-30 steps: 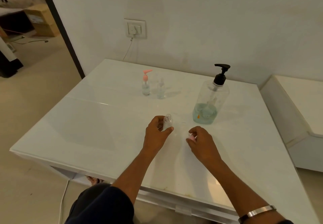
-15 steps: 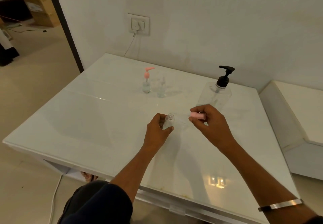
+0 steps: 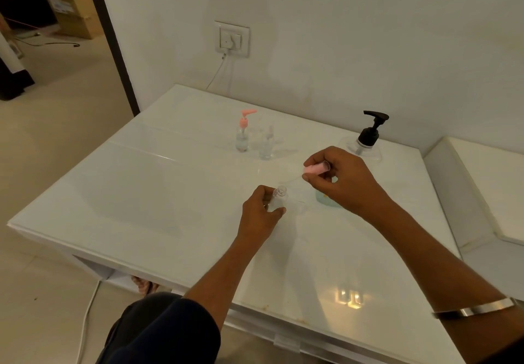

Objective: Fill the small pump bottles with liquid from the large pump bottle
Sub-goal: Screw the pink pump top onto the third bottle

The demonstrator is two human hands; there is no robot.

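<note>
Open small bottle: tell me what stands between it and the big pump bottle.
The right hand, holding a pink pump, is in front of the big bottle. The left hand holds the small bottle.

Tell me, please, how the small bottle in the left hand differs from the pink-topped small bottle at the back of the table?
The small bottle in the left hand has an open neck with no pump; the pink-topped bottle carries its pump. The first is gripped by the left hand; the second stands free. Both are small, clear and upright.

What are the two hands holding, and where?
Left hand grips the open small bottle round its body. Right hand pinches the pink pump top by its collar.
</note>
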